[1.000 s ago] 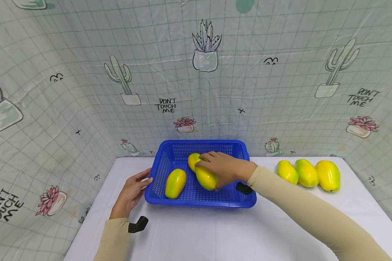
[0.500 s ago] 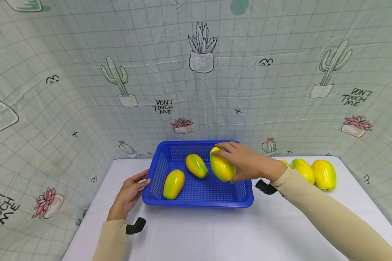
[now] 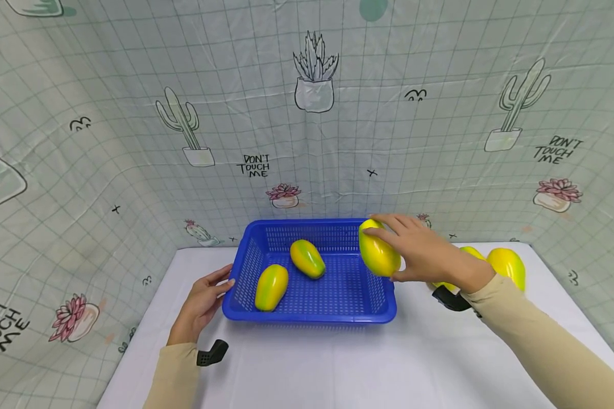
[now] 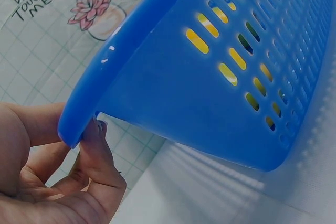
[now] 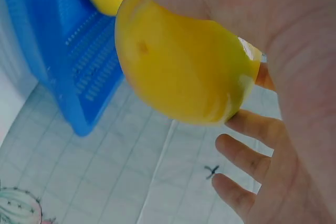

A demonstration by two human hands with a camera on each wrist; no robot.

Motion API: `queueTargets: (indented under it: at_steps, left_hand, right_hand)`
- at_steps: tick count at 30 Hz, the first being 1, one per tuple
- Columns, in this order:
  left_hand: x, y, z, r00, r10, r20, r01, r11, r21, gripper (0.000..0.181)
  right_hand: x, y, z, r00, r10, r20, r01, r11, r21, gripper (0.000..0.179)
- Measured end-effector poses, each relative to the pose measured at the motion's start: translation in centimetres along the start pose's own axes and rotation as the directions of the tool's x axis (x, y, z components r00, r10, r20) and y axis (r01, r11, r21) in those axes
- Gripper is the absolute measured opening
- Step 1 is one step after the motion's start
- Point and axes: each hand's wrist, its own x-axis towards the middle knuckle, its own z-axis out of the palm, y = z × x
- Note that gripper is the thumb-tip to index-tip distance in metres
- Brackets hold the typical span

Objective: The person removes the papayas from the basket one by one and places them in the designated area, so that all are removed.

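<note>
A blue plastic basket (image 3: 309,319) with slotted sides stands on the table. My left hand (image 3: 200,304) pinches its left rim, thumb on one side and fingers curled under the lip, as the left wrist view shows close up. Over the basket's right rim, my right hand (image 3: 414,244) grips a yellow-green mango (image 3: 378,250) between thumb and fingers. In the right wrist view this mango (image 5: 178,66) hangs beside the basket wall. Two more mangoes lie inside the basket, one mango (image 3: 272,288) at the left and another mango (image 3: 307,259) near the middle.
On the table's right side lie more mangoes (image 3: 507,267), partly hidden behind my right wrist. The white-covered table (image 3: 317,369) meets a patterned cloth backdrop (image 3: 337,142) at the back and sides.
My right hand has lifted a mango from the basket's middle and carried it right, to above the right rim. My left hand has stayed at the left rim.
</note>
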Motion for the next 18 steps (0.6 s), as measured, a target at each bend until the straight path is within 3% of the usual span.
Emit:
queueTargets:
  at_steps: [10,18]
  left_hand:
    - [0.0,0.0,0.0,1.000,0.000,0.004,0.000,1.000,-0.008,0.056]
    - [0.0,-0.1,-0.1,1.000,0.007,0.014,-0.007,1.000,-0.012,0.056]
  right_hand:
    - [-3.1,0.5,-0.6,0.997,-0.024,-0.077,0.017,0.996,-0.088,0.102]
    - [-6.4,0.9,0.2,0.995,0.024,-0.102,-0.033,0.996,-0.087,0.104]
